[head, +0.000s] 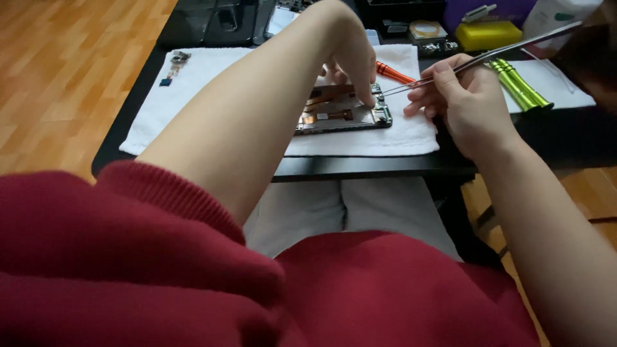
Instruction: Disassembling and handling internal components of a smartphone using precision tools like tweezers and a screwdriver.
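We are seeing the left hand (pixel 350 61) reaching across the body and pressing down on an opened electronic device (pixel 340 109); its fingers are curling loosely, the fingertips (pixel 367 97) touching the device's upper right part, and it is gripping nothing. The right hand (pixel 466 96) is closing in a pinch around a pair of long metal tweezers (pixel 488 54), thumb and fingers clamping the shaft near its middle. The tweezers are slanting down to the left, their thin tips meeting the device close to the left fingertips.

The device is lying flat on a white cloth (pixel 193 83), near the cloth's front edge. It is rectangular, with a dark frame, coppery inner parts and small metal fittings along its right end. The cloth is looking soft and nubbly, and it is covering a black table (pixel 360 167) with a hard, smooth edge.

Just behind the left hand an orange-handled screwdriver (pixel 395 72) is lying on the cloth. To the right of the right hand, 2 glossy green metal cylinders (pixel 520 87) are resting side by side. Further back a yellow box (pixel 488 35) is sitting. Red ribbed knit sleeves (pixel 148 257) are filling the foreground.
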